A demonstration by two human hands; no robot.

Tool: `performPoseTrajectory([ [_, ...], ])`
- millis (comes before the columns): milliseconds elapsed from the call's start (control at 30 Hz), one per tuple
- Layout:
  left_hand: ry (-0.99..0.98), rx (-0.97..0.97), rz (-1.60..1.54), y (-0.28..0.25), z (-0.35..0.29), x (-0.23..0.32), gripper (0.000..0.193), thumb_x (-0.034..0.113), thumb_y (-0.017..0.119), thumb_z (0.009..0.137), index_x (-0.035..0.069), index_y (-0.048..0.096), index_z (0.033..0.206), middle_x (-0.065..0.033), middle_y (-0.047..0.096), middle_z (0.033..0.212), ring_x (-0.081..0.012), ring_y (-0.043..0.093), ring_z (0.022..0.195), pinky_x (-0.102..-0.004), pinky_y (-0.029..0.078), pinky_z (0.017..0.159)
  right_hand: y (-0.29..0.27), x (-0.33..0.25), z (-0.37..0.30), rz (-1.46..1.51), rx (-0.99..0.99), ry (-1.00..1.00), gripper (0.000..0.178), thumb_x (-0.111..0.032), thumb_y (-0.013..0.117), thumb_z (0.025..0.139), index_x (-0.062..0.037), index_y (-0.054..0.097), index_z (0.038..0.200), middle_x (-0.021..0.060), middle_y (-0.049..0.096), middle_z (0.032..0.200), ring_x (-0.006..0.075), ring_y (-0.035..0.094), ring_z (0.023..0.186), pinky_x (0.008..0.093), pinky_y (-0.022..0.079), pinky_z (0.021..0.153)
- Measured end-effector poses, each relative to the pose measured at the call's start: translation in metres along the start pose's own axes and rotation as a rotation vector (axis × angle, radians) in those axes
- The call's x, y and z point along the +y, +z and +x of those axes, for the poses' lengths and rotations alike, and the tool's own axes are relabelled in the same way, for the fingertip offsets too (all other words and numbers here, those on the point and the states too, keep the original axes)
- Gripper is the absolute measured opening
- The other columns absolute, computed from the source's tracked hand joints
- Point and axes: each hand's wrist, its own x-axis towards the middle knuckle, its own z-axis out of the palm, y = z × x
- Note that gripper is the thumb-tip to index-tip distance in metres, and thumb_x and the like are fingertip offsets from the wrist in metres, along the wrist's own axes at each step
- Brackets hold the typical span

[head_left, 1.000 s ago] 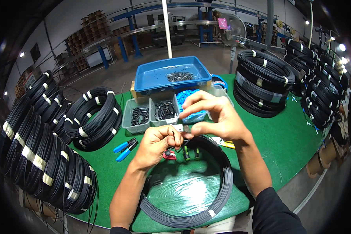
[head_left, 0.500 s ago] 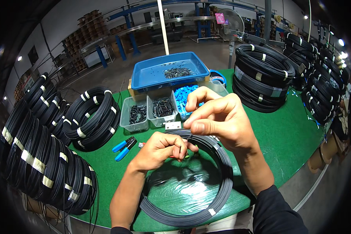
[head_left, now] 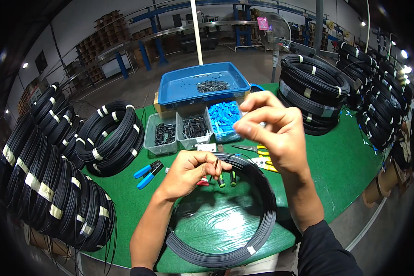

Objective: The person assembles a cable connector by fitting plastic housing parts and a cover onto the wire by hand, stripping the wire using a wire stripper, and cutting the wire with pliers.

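Note:
A black cable coil (head_left: pixel 267 207) lies on the green table in front of me. My left hand (head_left: pixel 186 175) is closed over its far side, pinching the thin black cable (head_left: pixel 216 163), whose short end sticks up between thumb and fingers. To the right and higher, my right hand (head_left: pixel 280 131) is raised with thumb and forefinger brought together. What it pinches, if anything, is too small to make out. Just beyond my left fingers lie green-and-black tool handles (head_left: pixel 221 181), partly hidden, and a red piece (head_left: pixel 203 182).
Blue-handled wire strippers (head_left: pixel 148 175) lie left; yellow-handled scissors (head_left: pixel 262 150) and yellow-handled pliers (head_left: pixel 264 163) lie right. Behind are bins of black parts (head_left: pixel 161 149) and blue parts (head_left: pixel 224 136), plus a blue tray (head_left: pixel 163 97). Cable coils (head_left: pixel 46 184) are stacked left, more coils (head_left: pixel 308 108) right.
My right hand has drawn away from my left, to the right and slightly up, uncovering the blue parts and the yellow-handled tools. My left hand keeps its pinch almost in place.

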Motion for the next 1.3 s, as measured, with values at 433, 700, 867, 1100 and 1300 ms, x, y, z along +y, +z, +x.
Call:
performPoseTrajectory([
  [433, 0.472, 0.603, 0.887, 0.030, 0.000, 0.019, 0.016, 0.005, 0.081, 0.075, 0.003, 0.077, 0.090, -0.0139, 0.075, 0.097, -0.0190, 0.072, 0.090, -0.0398, 0.042, 0.095, 0.013, 0.021, -0.003, -0.153, -0.166, -0.062, 0.019, -0.014, 0.085, 0.070, -0.0065, 0.077, 0.086, 0.0069, 0.062, 0.098, 0.0181, 0.061, 0.096, 0.0320, 0.048, 0.086],
  [700, 0.408, 0.586, 0.926, 0.040, 0.000, 0.019, 0.012, 0.006, 0.082, 0.074, 0.004, 0.078, 0.085, -0.0103, 0.076, 0.090, -0.0197, 0.072, 0.093, -0.0420, 0.040, 0.095, 0.006, 0.010, -0.001, 0.010, 0.068, -0.039, 0.010, -0.005, 0.080, 0.076, -0.0015, 0.077, 0.086, 0.0084, 0.065, 0.096, 0.0147, 0.060, 0.091, 0.0281, 0.047, 0.080],
  [867, 0.365, 0.567, 0.888, 0.039, 0.001, 0.019, 0.010, 0.007, 0.081, 0.076, 0.004, 0.078, 0.085, -0.0099, 0.076, 0.088, -0.0202, 0.072, 0.095, -0.0423, 0.040, 0.095, -0.007, 0.011, 0.004, -0.258, -0.099, -0.153, 0.020, -0.016, 0.085, 0.070, -0.0061, 0.078, 0.086, 0.0085, 0.064, 0.101, 0.0199, 0.062, 0.096, 0.0331, 0.048, 0.086],
  [1100, 0.362, 0.566, 0.822, 0.041, 0.000, 0.019, 0.012, 0.006, 0.081, 0.076, 0.003, 0.077, 0.087, -0.0115, 0.076, 0.094, -0.0188, 0.072, 0.091, -0.0414, 0.040, 0.095, 0.006, 0.022, -0.001, -0.136, -0.203, -0.018, 0.013, -0.011, 0.083, 0.071, -0.0067, 0.079, 0.083, 0.0092, 0.066, 0.100, 0.0201, 0.062, 0.097, 0.0336, 0.047, 0.088],
  [1300, 0.344, 0.562, 0.780, 0.042, 0.003, 0.020, 0.012, 0.006, 0.081, 0.076, 0.003, 0.077, 0.086, -0.0129, 0.076, 0.091, -0.0192, 0.071, 0.092, -0.0399, 0.039, 0.096, -0.009, 0.002, 0.002, -0.052, -0.031, 0.004, 0.017, -0.009, 0.085, 0.072, -0.0038, 0.078, 0.086, 0.0104, 0.065, 0.107, 0.0187, 0.061, 0.101, 0.0323, 0.046, 0.090],
])
